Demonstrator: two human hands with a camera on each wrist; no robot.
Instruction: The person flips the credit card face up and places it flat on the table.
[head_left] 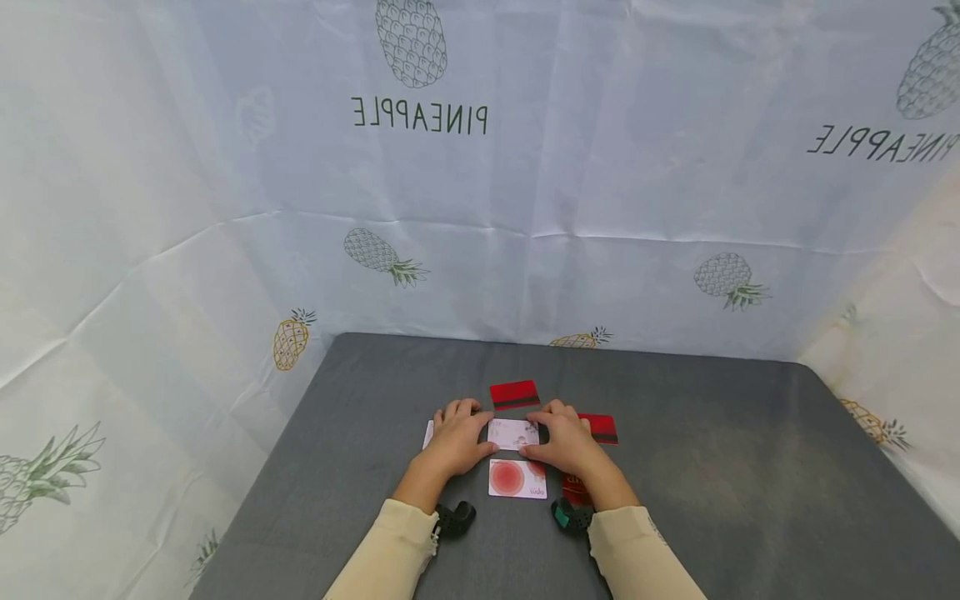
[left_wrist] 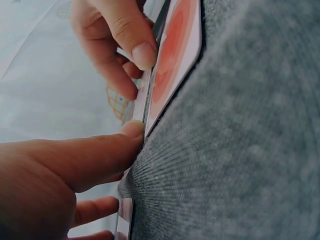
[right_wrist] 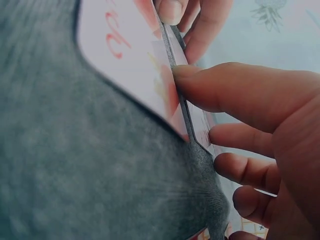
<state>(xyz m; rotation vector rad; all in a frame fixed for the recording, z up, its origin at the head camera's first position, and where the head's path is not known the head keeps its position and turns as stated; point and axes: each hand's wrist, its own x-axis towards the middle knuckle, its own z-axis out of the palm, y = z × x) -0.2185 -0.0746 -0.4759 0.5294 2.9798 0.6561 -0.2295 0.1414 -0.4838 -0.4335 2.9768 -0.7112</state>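
Observation:
A pale pink card [head_left: 513, 434] lies on the dark grey tabletop between the two hands. My left hand [head_left: 453, 442] holds its left end, thumb at the lower corner and index finger near the upper one. At the right end my right hand [head_left: 564, 437] grips it likewise between thumb and index finger. Just nearer lies a white card with a red circle [head_left: 517, 479], touched by neither hand in the head view. Another pale card [head_left: 428, 433] shows partly beside the left hand. In the right wrist view, the right thumb [right_wrist: 200, 82] is at the pink card's near edge.
A red card with a dark stripe [head_left: 514, 394] lies beyond the hands. A second red striped card [head_left: 602, 428] is right of the right hand; a dark red card [head_left: 575, 490] lies partly under that wrist. White pineapple-print cloth [head_left: 525, 283] hangs behind the table.

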